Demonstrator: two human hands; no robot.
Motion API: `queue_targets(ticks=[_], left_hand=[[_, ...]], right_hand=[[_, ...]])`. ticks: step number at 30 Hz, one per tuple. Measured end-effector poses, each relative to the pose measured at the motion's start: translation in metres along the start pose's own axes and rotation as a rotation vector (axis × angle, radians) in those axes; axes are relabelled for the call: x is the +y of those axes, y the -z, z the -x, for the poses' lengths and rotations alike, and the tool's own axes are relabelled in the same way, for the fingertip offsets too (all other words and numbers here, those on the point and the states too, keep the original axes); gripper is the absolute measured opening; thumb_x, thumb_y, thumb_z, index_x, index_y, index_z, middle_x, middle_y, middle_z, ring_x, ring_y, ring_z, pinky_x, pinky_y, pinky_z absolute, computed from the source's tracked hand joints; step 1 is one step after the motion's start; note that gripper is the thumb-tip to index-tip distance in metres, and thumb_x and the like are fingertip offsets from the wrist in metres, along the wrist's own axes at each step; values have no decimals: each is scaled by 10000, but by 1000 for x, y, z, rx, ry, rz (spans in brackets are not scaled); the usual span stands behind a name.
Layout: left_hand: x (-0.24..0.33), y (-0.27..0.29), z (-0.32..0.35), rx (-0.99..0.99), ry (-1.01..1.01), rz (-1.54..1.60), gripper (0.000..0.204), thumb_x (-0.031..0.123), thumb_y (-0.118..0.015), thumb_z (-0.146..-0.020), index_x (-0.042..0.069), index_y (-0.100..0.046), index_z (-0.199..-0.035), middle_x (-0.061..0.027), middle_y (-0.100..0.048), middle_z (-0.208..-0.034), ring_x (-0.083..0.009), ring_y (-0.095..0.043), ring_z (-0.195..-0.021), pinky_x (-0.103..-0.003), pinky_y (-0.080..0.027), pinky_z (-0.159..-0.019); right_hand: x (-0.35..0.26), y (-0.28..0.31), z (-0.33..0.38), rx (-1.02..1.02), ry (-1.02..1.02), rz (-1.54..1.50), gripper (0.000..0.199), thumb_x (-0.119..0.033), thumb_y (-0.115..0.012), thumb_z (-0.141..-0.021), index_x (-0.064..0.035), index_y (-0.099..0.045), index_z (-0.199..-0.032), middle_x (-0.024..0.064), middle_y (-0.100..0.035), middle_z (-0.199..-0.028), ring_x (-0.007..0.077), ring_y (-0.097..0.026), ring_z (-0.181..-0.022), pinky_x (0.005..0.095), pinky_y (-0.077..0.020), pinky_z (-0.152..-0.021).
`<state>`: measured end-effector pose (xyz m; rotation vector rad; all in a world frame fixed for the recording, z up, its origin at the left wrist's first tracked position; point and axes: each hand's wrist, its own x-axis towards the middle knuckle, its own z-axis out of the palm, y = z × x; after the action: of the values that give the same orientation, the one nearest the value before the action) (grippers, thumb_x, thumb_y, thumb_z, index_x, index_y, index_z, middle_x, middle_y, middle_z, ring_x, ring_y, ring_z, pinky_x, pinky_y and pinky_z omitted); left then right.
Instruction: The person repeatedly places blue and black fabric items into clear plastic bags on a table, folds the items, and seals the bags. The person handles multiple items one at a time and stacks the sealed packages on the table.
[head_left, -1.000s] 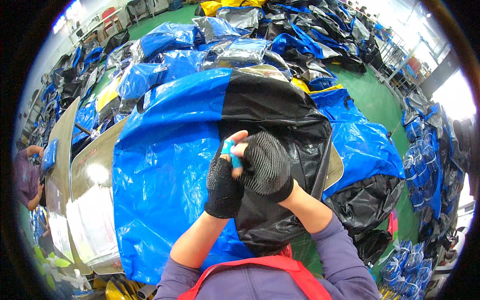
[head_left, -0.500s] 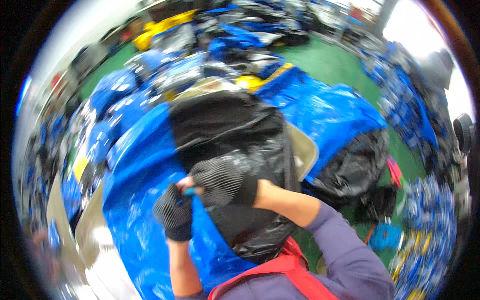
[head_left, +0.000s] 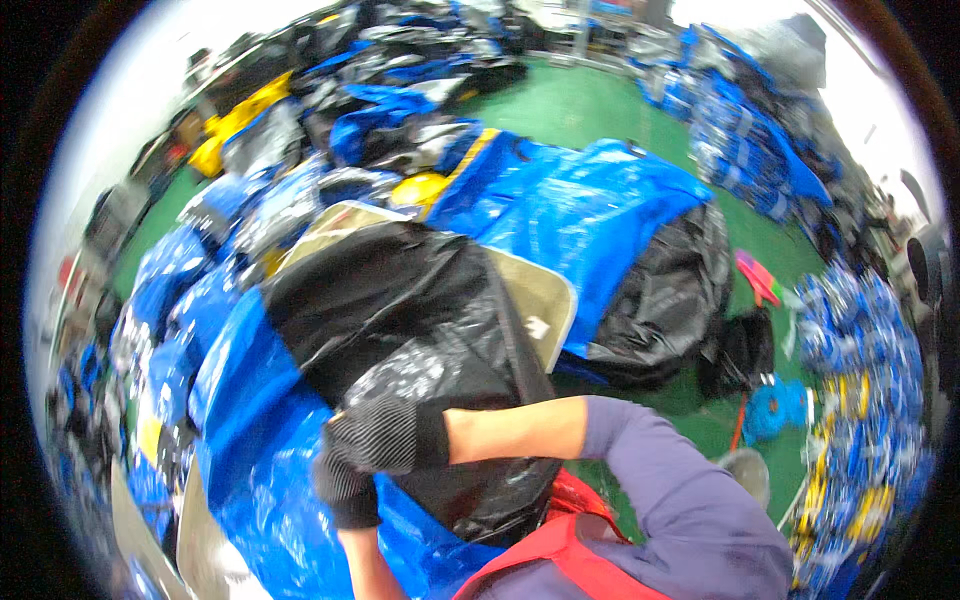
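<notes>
In front of me a large glossy blue-and-black coated-fabric piece (head_left: 400, 300) spreads over a beige board (head_left: 535, 300). My right hand (head_left: 385, 436), in a dark striped knit glove with bare fingertips, reaches across to the left and is closed. Directly against it, lower and partly covered, is my left hand (head_left: 345, 490), gloved alike and also closed. Both hands are above the fabric near where the blue meets the black. Whatever lies between their fingers is hidden in this view.
Beyond the board lies another blue-and-black piece (head_left: 570, 215) on the green floor (head_left: 600, 110). Shiny blue bundles (head_left: 170, 290) crowd the left. Stacked blue packs (head_left: 860, 340) line the right, near a turquoise coil (head_left: 775, 408) and a pink object (head_left: 757, 278).
My view has swung, so the surroundings sit farther left and lower on the right. My right hand now covers more of my left, and the small teal thing at the fingers is out of sight.
</notes>
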<state>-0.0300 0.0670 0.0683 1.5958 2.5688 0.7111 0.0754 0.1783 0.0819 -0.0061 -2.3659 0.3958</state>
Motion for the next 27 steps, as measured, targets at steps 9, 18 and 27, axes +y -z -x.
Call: queue_targets(ticks=[9, 18, 27], left_hand=[[-141, -11, -31, -149, 0, -474, 604, 497, -487, -887, 199, -428, -1410, -163, -341, -1497, -389, -254, -1397, -626, -105, -1102], [23, -57, -29, -71, -647, 160, 800, 595, -651, -716, 117, -490, -1337, -237, -472, -1312, -431, -427, -1216, -523, -282, -1065], [94, -106, 67, -328, -605, 568, 641, 506, -587, -784, 153, -537, -1316, -225, -457, -1373, -405, -390, -1301, -508, -278, -1089]], right_hand=[[132, 65, 19, -209, -204, 763, 506, -376, -634, -793, -208, -597, -1269, 137, -525, -1352, 318, -513, -1214, 386, -364, -1058], [171, 6, -126, -34, -301, 479, 679, -596, -633, -757, -4, -598, -1087, 234, -621, -1089, 386, -606, -1002, 440, -476, -868], [260, -135, -239, -95, -150, 702, 292, -251, -413, -925, -103, -652, -1002, 163, -696, -896, 334, -686, -746, 472, -534, -636]])
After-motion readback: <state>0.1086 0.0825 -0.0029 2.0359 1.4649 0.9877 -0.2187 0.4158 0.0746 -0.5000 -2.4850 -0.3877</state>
